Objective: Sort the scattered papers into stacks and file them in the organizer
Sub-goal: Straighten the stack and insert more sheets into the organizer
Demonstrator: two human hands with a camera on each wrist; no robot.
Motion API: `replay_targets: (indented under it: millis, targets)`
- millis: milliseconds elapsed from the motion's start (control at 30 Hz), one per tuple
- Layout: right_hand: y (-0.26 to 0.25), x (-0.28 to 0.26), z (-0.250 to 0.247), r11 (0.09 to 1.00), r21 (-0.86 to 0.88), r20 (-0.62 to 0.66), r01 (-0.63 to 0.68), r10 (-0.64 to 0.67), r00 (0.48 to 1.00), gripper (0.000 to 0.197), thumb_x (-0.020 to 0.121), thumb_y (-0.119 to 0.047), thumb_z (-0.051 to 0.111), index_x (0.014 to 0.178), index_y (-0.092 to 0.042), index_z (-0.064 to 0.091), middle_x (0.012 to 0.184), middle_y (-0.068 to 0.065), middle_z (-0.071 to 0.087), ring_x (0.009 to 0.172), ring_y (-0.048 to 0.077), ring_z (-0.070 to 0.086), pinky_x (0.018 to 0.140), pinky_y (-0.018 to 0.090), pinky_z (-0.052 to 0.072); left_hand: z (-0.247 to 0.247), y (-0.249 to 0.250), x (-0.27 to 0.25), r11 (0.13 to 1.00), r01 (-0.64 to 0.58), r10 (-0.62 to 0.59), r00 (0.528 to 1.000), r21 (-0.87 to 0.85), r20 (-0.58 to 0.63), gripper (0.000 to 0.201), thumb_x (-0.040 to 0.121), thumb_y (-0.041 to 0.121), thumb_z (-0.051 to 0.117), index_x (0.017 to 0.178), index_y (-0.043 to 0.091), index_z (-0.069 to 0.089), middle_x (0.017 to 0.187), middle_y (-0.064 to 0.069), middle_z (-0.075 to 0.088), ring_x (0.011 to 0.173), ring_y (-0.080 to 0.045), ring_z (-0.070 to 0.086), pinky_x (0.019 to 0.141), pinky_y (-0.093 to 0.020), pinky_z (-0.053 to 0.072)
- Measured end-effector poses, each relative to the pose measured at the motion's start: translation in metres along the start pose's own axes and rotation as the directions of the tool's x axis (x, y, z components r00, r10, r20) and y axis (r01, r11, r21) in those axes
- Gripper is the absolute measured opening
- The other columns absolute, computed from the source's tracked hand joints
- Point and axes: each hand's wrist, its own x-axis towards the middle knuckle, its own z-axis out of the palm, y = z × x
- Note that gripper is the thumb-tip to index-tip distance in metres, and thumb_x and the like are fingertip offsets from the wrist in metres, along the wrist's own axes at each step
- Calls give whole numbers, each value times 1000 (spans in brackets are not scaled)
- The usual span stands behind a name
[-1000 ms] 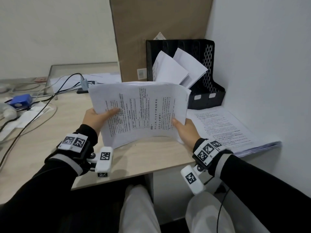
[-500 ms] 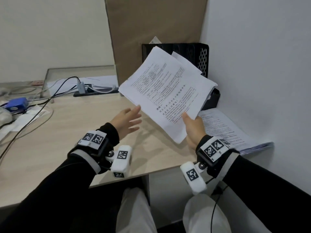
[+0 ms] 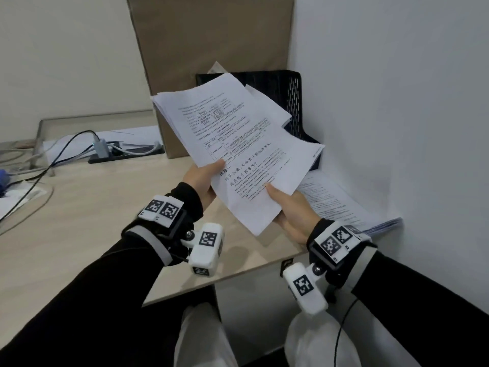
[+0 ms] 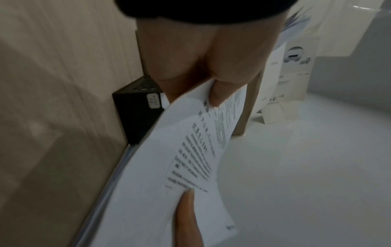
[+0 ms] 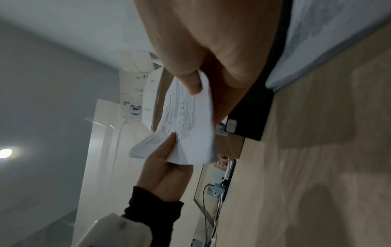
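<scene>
White sheets [image 3: 238,144] carrying black print are showing against the black mesh organizer [image 3: 293,102], a brown board [image 3: 211,49] is standing over the pale wood-grain desk [image 3: 79,221].

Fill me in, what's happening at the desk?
A person is sorting papers. Both hands hold printed sheets above the desk: the left hand pinches the upper sheaf, the right hand grips the lower sheets. The black organizer behind already holds some paper; another stack lies beside it.
</scene>
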Motion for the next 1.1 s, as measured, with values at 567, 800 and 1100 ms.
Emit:
replay_targets:
  millis: [567, 800, 1100]
  targets:
    - [-25, 6, 38, 71, -959, 260, 274, -160, 952, 89, 84, -56, 55, 149, -19, 8, 147, 9, 32, 122, 32, 48, 91, 41, 44, 51, 37, 8, 853, -121, 254, 946, 508, -200, 24, 80, 18, 44, 76, 34, 61, 107, 0, 66, 105, -31, 62, 96, -52, 49]
    - [-26, 15, 27, -124, -966, 257, 225, -425, 868, 60, 96, -9, 34, 150, -7, 7, 127, 18, 47, 93, 38, 60, 64, 38, 33, 84, 36, 4, 902, -156, 241, 956, 403, -169, 27, 95, 9, 40, 106, 25, 58, 108, 3, 67, 96, -17, 65, 77, -36, 58]
    - [-34, 18, -21, -289, -946, 273, 143, -481, 833, 54, 88, -17, 55, 139, -12, 40, 94, 9, 63, 60, 26, 61, 46, 29, 29, 112, 53, 6, 885, -191, 294, 937, 425, -191, 27, 98, 12, 35, 84, 30, 51, 86, 8, 66, 81, -11, 66, 53, -28, 54]
